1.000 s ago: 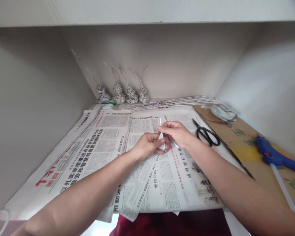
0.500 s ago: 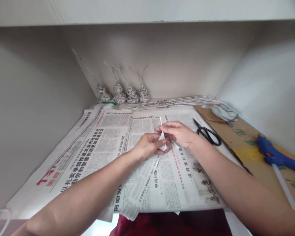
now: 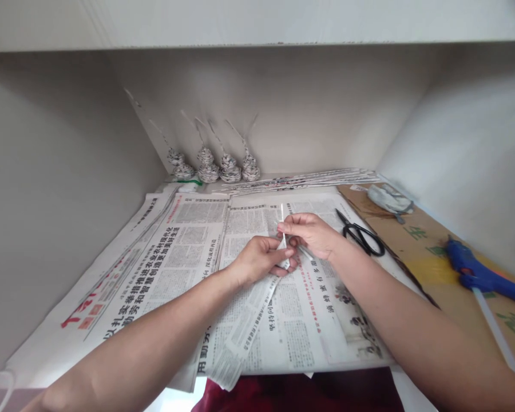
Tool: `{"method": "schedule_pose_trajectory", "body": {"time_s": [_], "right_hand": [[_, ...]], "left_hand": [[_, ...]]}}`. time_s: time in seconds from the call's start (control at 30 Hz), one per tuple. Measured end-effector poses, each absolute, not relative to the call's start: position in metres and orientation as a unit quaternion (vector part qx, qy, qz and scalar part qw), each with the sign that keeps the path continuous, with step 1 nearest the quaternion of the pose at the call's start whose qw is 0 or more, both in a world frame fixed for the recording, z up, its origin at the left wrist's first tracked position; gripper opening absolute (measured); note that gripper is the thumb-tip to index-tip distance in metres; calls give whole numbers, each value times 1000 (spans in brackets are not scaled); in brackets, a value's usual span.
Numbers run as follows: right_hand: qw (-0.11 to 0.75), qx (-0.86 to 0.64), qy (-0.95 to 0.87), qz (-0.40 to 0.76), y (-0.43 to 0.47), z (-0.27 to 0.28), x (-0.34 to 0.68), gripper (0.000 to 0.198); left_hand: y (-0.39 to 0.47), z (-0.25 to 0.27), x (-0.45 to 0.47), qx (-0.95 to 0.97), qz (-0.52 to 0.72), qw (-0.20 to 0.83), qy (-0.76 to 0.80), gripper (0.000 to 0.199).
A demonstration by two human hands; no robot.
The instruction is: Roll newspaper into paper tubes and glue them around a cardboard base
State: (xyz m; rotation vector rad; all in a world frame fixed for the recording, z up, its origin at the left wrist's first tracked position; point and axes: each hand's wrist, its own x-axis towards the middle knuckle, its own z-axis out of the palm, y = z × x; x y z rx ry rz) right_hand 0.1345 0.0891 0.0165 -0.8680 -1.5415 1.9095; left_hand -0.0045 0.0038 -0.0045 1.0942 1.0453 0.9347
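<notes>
A long newspaper strip (image 3: 251,326) runs up from the front edge of the newspaper sheets into my hands. Its upper part is wound into a thin paper roll whose white tip (image 3: 282,212) pokes up above my fingers. My left hand (image 3: 264,257) is closed on the strip's folded part, thumb on top. The fingertips of my right hand (image 3: 311,233) pinch the roll just above. A short pale stick-like piece (image 3: 305,252) sticks out under the right palm; whether it belongs to the same roll I cannot tell.
Black scissors (image 3: 360,233) lie right of my hands. A blue glue gun (image 3: 476,272) and a crumpled plastic bundle (image 3: 389,199) rest on the cardboard (image 3: 438,280). Thin paper rods (image 3: 300,182) and several woven gourd shapes (image 3: 230,167) stand along the back wall. Newspaper sheets (image 3: 184,229) cover the table.
Both hands stay at nearly the same spot, the right fingertips still pinching the roll. The strip's lower end has shifted slightly. The whole view has tilted a little.
</notes>
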Motion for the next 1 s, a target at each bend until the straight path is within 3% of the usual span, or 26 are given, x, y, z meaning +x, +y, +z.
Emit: {"method": "schedule_pose_trajectory", "body": {"time_s": [0.1,0.23,0.43,0.6,0.77,0.9,1.0], "right_hand": [[283,-329,-564,702,90,15,134,30],[233,-295,-578,724,91,15,136,30],[301,-328,-569,692,91,15,135,28],[250,-291,-597,705,92,18,136,26],[305,-333,-572,684,91,16,135,27],[241,-287,-587,718,91,16,137,28],[254,-297,-574,719,91,16,137,24]], "left_hand": [[3,-3,-3,480,399,630,462,31],[3,-2,-4,484,404,624,462,32],[2,-6,-4,511,396,610,458,30],[3,-5,-4,495,399,610,473,30],[1,-3,-3,511,386,608,468,31],[0,-4,-4,515,390,607,463,31],[0,-3,-4,510,395,608,462,32]]}}
